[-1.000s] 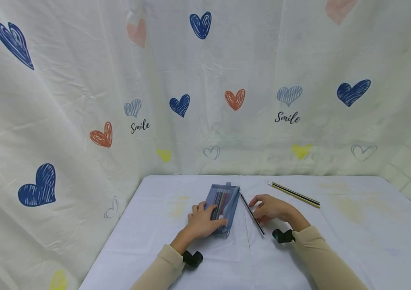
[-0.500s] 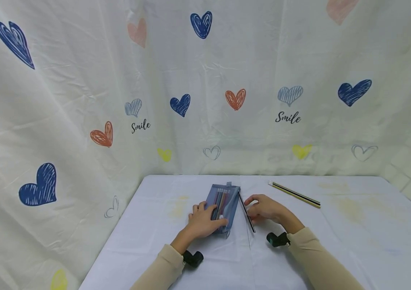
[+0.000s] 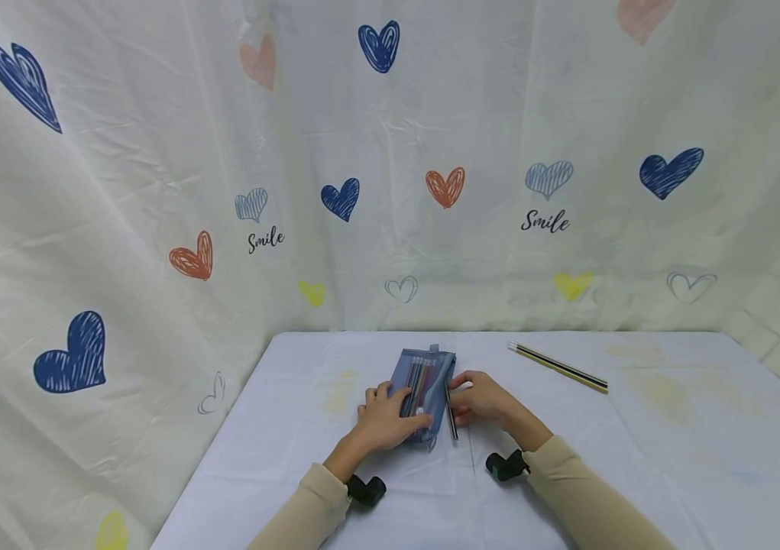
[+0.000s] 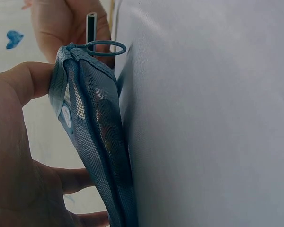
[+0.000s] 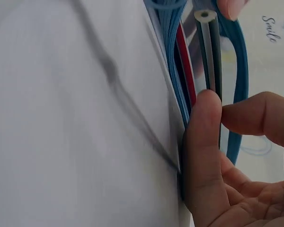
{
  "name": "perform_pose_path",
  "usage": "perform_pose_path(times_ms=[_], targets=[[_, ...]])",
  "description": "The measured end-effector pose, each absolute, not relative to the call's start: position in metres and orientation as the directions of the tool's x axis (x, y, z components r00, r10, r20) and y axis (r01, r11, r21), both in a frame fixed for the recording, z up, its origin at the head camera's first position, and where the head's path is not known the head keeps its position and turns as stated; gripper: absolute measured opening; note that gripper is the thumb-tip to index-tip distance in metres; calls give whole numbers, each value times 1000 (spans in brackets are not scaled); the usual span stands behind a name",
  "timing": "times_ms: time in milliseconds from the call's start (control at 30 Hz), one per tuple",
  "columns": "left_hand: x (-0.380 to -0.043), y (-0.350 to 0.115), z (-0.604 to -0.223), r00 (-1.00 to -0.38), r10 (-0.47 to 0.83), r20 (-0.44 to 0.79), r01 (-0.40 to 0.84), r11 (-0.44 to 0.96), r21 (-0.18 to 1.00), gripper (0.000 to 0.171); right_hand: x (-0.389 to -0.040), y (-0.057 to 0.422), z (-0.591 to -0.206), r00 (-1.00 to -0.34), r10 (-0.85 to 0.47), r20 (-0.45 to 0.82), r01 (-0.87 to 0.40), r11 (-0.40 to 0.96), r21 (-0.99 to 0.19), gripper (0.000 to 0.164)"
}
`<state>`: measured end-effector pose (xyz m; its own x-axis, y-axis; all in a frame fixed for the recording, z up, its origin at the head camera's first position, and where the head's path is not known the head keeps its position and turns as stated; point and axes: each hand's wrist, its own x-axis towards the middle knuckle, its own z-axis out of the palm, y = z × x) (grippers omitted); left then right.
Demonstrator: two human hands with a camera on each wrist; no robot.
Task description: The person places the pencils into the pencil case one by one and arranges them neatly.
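while left hand (image 3: 386, 421) rests spread on blue pouch (image 3: 438, 396), right hand (image 3: 485, 400) pinches dark pencil (image 3: 453, 420) at pouch's zippered edge

Heart-printed sheet (image 3: 334, 114) behind white table (image 3: 706, 458)

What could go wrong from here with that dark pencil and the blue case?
The dark pencil might snag on the blue case, since the right hand holds it right at the case's edge. The left hand rests on top of the case, so pressing harder could narrow the gap. A red strip shows beside the pencil; the two might jam together.
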<state>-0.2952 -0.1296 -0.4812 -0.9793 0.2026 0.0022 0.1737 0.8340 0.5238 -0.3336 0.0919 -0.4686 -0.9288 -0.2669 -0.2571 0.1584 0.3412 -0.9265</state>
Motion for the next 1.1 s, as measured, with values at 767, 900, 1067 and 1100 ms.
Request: perform_pose_path(times_ms=[767,900,1067,1100], targets=[[-297,-131,-482,-980,201,5,173,831,529,84,-345,61,-468,-939,-198,-281,211,314,-926,37],[-297,-131,-482,-979,201,4,173,829,532,84,-345,61,-471,-935,-246,-257,174,313,-934,43],[-296,-131,-482,-979,205,4,175,827,534,84,-344,67,-472,-906,-362,-219,143,226,-964,35],[-296,-131,-482,-979,204,4,175,828,534,84,-344,69,-472,-899,-383,-215,144,206,-968,31]])
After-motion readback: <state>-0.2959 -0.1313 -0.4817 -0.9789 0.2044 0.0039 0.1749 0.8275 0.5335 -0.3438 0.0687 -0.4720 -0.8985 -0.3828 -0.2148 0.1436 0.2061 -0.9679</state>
